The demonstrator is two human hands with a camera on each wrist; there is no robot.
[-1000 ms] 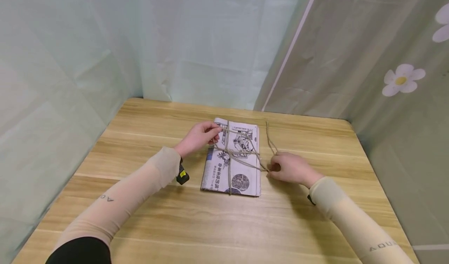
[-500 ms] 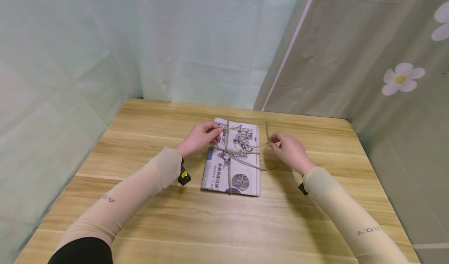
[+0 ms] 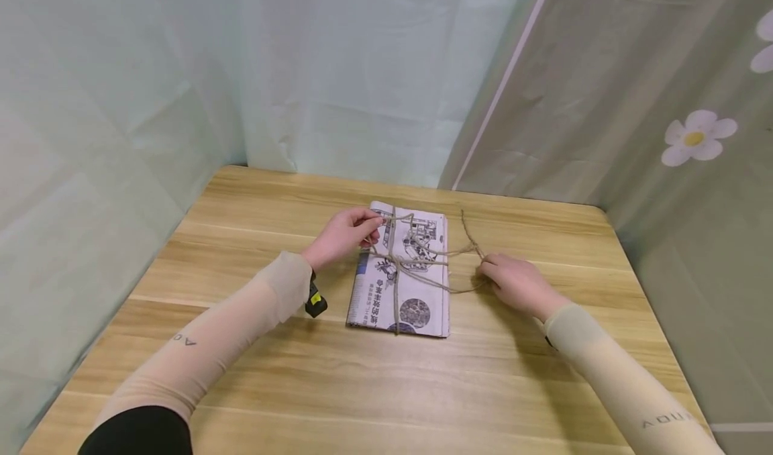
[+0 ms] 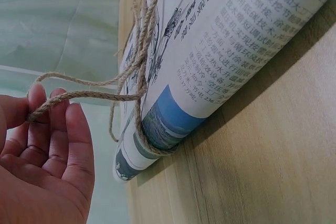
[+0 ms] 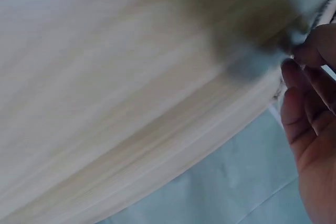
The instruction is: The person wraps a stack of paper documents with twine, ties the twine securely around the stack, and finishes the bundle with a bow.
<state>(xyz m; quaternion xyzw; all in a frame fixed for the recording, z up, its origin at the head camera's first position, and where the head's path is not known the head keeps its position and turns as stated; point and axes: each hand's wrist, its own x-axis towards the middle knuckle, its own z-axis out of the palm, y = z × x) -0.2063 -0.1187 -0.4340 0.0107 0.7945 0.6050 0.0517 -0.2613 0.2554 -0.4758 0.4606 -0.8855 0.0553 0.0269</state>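
Observation:
A folded newspaper bundle (image 3: 368,300) lies on the table, with brown twine (image 3: 423,282) crossing its top both ways. At its left edge, my left hand (image 3: 344,235) pinches a loop of the twine between thumb and fingertips. The left wrist view shows this loop of twine (image 4: 89,95) running from the left hand (image 4: 50,150) back to the crossing. To the right of the bundle, my right hand (image 3: 518,284) pinches the twine near its loose end. In the right wrist view, thumb and forefinger of the right hand (image 5: 312,108) meet, but the twine there is unclear.
The wooden table (image 3: 290,388) ends at the back against a pale curtain (image 3: 374,86). Its right side borders a grey-green curtain with white flowers (image 3: 694,138). A loose twine end (image 3: 466,225) lies on the wood beyond the right hand.
My right hand first moved up and away along the twine, then came back nearer and further right, drawing twine past the bundle's right edge. My left hand stays nearly still, holding its loop.

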